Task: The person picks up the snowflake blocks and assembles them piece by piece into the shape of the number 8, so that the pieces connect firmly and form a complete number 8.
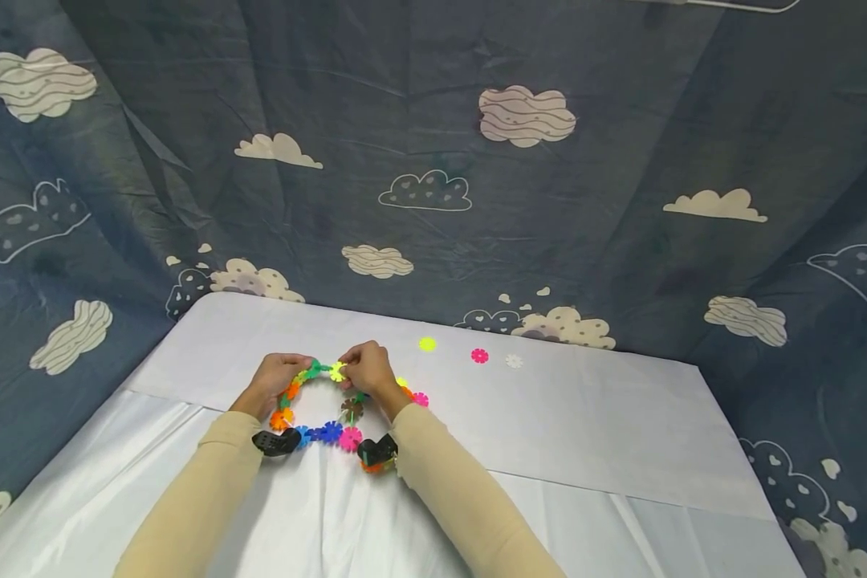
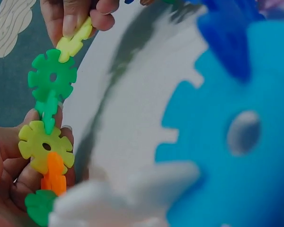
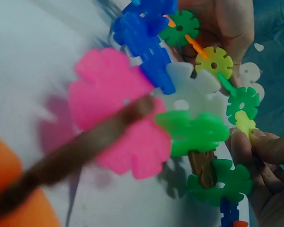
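Observation:
A chain of notched plastic flower discs, linked edge to edge in many colours, forms a ring between my hands. My left hand [image 1: 278,379] grips the chain on its far left side, fingers behind a yellow disc [image 2: 46,146] with a green one linked above it. With thumb and fingertips, my right hand [image 1: 370,371] pinches a bright yellow disc [image 3: 245,124] slotted into a green disc [image 2: 52,75]. Blue discs [image 1: 330,433] and a pink disc [image 1: 350,439] make up the near side. Further discs continue under my right wrist, partly hidden by it.
Three loose discs lie beyond my right hand on the white-covered table [image 1: 585,425]: a yellow disc [image 1: 427,343], a pink-red disc [image 1: 480,356] and a white disc [image 1: 514,361]. A dark cloud-patterned curtain [image 1: 433,233] stands behind the table and along both sides.

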### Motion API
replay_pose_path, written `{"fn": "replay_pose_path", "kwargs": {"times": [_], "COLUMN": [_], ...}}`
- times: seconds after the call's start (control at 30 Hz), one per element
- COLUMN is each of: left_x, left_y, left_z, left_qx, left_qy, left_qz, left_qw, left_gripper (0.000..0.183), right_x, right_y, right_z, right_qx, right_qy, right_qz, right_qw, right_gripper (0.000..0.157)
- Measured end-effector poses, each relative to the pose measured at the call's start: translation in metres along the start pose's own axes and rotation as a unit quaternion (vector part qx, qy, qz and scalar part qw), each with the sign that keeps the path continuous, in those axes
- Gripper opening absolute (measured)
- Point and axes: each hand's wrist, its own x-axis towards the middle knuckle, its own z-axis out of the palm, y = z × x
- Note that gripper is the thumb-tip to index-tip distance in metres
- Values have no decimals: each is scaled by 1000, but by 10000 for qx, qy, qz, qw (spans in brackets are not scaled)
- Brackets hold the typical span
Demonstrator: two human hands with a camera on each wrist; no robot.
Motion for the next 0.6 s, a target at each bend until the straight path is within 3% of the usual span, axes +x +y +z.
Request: {"fn": "replay_pose_path", "kwargs": {"times": [0.2,0.4,0.6], "left_x": [-1,-5,-9], "left_y": [0,1,-4], "left_z": [5,8,16], "left_qx": [118,96,261], "left_qy": [75,137,52], "left_qz": [-25,46,126], "left_qw": [9999,9998,9996], "left_gripper": [37,36,33], "right_x": [-2,-4,-7], "right_y": [2,0,8], "right_z": [-1,-4,-4], "right_qx": [-42,-474,-682], "right_qy": [52,56,-44], "right_qz": [94,7,237], "right_qw": [9999,9989,9974], "right_gripper": [9,8,8]}}
